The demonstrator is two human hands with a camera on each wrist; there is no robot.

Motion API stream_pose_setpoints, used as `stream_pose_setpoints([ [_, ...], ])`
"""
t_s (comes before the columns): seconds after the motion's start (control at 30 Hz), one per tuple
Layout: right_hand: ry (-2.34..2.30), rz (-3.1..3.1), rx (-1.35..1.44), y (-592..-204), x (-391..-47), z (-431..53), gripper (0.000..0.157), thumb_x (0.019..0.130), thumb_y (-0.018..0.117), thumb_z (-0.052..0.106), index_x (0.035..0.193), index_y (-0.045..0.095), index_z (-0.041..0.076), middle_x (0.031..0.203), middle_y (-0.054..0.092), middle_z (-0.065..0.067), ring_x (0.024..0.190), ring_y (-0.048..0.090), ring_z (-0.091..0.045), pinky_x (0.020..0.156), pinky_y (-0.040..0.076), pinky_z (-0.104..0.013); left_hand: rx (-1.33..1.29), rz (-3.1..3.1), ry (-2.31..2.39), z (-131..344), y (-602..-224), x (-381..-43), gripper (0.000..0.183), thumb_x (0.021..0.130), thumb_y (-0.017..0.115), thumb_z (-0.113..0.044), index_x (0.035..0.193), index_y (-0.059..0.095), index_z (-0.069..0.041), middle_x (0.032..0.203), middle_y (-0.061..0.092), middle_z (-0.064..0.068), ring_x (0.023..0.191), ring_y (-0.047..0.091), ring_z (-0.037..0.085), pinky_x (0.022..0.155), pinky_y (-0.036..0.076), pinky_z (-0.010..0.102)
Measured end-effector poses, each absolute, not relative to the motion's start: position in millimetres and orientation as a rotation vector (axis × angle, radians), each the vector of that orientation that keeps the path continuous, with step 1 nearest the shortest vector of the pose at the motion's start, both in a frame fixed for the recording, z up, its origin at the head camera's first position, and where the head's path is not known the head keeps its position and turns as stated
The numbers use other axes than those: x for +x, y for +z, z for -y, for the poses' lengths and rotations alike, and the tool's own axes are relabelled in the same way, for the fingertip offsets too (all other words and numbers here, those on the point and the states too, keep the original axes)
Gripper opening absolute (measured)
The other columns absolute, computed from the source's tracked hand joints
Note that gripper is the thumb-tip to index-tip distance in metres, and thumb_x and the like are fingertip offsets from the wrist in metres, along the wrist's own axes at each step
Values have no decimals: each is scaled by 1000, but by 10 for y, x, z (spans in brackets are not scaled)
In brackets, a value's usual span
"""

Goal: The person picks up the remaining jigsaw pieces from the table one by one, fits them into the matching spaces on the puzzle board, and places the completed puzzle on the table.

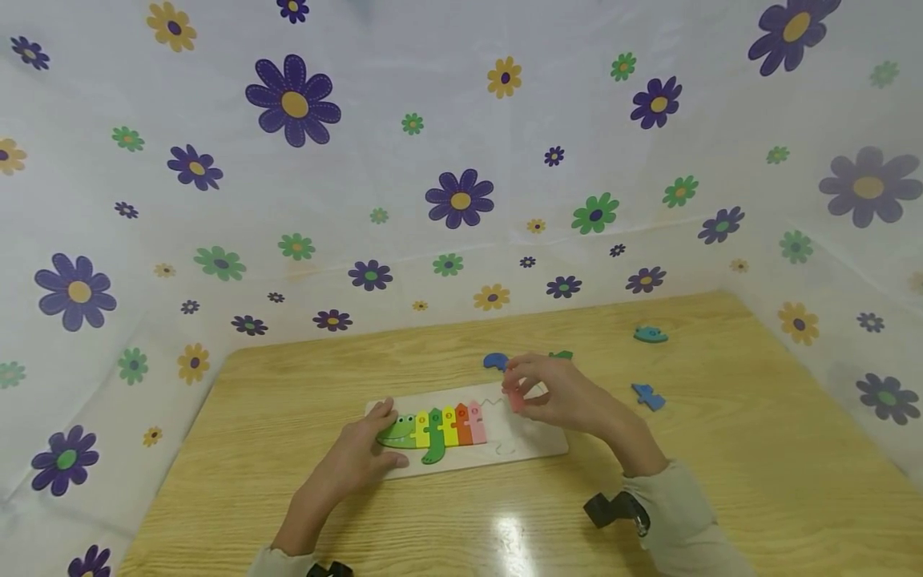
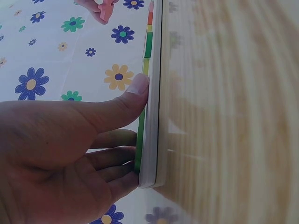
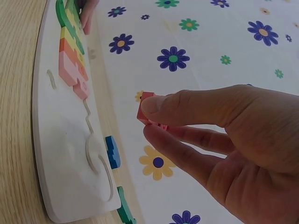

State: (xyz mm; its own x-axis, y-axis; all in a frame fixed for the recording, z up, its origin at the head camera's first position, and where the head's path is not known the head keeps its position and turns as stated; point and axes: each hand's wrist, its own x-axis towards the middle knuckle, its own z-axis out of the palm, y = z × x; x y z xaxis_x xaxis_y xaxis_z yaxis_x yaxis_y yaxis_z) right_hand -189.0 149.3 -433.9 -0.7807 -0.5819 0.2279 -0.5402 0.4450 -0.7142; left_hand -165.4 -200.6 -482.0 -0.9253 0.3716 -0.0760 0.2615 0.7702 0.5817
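A pale wooden puzzle board point(image 1: 530, 445) carries a green crocodile head point(image 1: 399, 433) and several coloured body pieces in a row, ending with a light pink piece point(image 1: 477, 425). At the board's left end, my left hand point(image 1: 355, 455) rests with thumb and fingers spread over the edge and head; in the left wrist view the thumb point(image 2: 135, 88) touches the board's near side. My right hand point(image 1: 558, 393) pinches a reddish-pink puzzle piece point(image 3: 146, 106) between thumb and fingertips. It holds the piece above the board's right half, apart from the bare grooves.
Behind the board lie a blue piece point(image 1: 495, 361) and a green piece point(image 1: 561, 354), partly hidden by my right hand. Further right on the wooden table point(image 1: 764, 433) are a teal piece point(image 1: 651, 335) and another blue piece point(image 1: 648, 397). Flower-printed white cloth point(image 1: 404, 160) surrounds the table.
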Motion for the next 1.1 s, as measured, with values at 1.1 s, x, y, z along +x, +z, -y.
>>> stream_pose_setpoints([
  [1.1,-1217,-2623,-988,-4405,-1884,-1367,24,86,79,-5,108,71,-1,129,63,-21,97,72,-27,77,61,-23,510,-2787,865,2020,-4824,-1646,75,87,83,-19,147,48,9,162,31,23,151,26,41,121,25,55],
])
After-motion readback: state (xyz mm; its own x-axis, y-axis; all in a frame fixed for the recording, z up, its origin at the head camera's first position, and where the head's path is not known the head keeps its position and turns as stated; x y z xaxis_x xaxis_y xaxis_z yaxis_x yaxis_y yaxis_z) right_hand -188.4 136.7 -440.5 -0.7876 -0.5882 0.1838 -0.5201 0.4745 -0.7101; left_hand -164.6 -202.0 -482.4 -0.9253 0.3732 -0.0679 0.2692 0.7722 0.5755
